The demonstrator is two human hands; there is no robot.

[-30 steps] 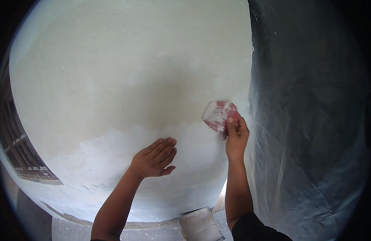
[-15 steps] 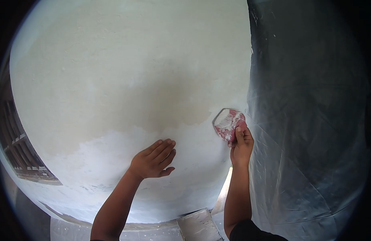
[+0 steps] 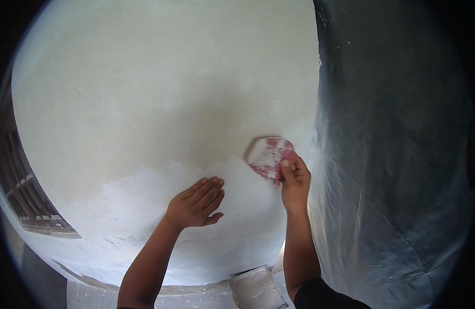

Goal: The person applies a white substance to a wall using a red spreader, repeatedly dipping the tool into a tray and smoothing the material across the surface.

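My right hand (image 3: pixel 296 180) grips a red scraper (image 3: pixel 273 157) smeared with white paste, its wide edge up against the pale wall (image 3: pixel 144 92). The thumb lies on the near face of the scraper, slightly blurred. To the left, my left hand (image 3: pixel 197 202) rests flat against the whiter lower part of the wall, fingers stretched out and thumb apart, holding nothing. Whitish coating covers the wall below a ragged line, and a greyer beige surface shows above it.
A dark plastic sheet (image 3: pixel 397 154) hangs along the right side. At the bottom, a paste-covered square tray (image 3: pixel 257 289) lies below the wall. A dark slatted window or grille (image 3: pixel 34 190) is at the left edge.
My right hand and the red scraper have moved left along the wall, away from the plastic sheet. My left hand has stayed in nearly the same place.
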